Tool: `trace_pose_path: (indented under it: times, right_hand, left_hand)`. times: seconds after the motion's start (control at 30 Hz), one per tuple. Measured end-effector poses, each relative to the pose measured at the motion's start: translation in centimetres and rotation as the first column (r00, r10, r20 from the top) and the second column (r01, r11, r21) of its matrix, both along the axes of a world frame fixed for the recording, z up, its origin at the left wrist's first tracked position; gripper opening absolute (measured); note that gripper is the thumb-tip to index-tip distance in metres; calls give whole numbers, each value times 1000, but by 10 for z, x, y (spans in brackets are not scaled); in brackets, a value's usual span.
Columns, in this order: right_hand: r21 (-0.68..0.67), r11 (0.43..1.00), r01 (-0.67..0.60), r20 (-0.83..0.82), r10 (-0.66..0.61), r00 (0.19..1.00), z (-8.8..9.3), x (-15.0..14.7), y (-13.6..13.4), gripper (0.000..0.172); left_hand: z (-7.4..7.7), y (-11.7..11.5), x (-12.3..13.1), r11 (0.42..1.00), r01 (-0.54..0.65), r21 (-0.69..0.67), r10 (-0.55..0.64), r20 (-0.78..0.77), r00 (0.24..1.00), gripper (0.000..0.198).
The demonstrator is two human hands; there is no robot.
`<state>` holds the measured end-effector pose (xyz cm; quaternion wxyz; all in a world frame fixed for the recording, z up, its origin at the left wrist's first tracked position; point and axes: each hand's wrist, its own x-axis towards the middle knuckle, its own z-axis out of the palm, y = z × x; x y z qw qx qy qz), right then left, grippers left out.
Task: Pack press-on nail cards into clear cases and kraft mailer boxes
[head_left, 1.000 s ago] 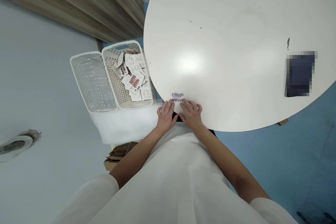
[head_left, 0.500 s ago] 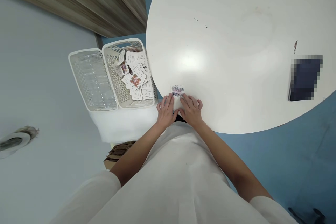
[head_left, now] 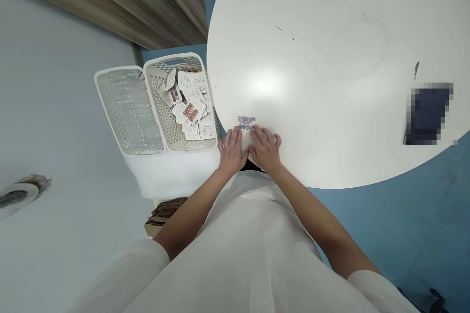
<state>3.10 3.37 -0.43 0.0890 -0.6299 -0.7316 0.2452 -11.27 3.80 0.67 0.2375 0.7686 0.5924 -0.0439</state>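
Observation:
A small card (head_left: 246, 122) with two rows of purple-grey press-on nails lies flat near the edge of the white round table (head_left: 330, 98). My left hand (head_left: 231, 151) rests palm down at the card's near left corner, its fingers stretched forward. On the other side, my right hand (head_left: 266, 149) lies with its fingers spread, the fingertips at the card's near right corner. Both hands are open, and neither grips the card. The thumbs point in towards each other below it.
Left of the table stands a white perforated basket (head_left: 161, 129) with many loose cards (head_left: 191, 93), some bearing brown nails. Beside it, another basket (head_left: 128, 151) holds clear plastic cases (head_left: 134, 107). A dark, pixelated object (head_left: 429, 115) lies at the table's right. Folded brown cardboard (head_left: 167, 215) sits lower left.
The card and both hands sit slightly farther up and left on the table. The fingers stay at the card's near corners. The camera view has shifted a little.

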Motion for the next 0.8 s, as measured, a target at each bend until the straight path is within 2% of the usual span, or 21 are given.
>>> trace_pose_path:
  times: [0.53, 0.8]
  right_hand:
    - [-12, 1000, -20, 56, 21, 998, 0, -2, 1, 50]
    - [6, 1000, -10, 0, 10, 1000, 5, 0, -1, 51]
  left_hand:
    - [1, 1, -1, 1000, -14, 1, 14, -14, 1000, 64]
    - [2, -1, 0, 1000, -19, 12, 19, -4, 1000, 65]
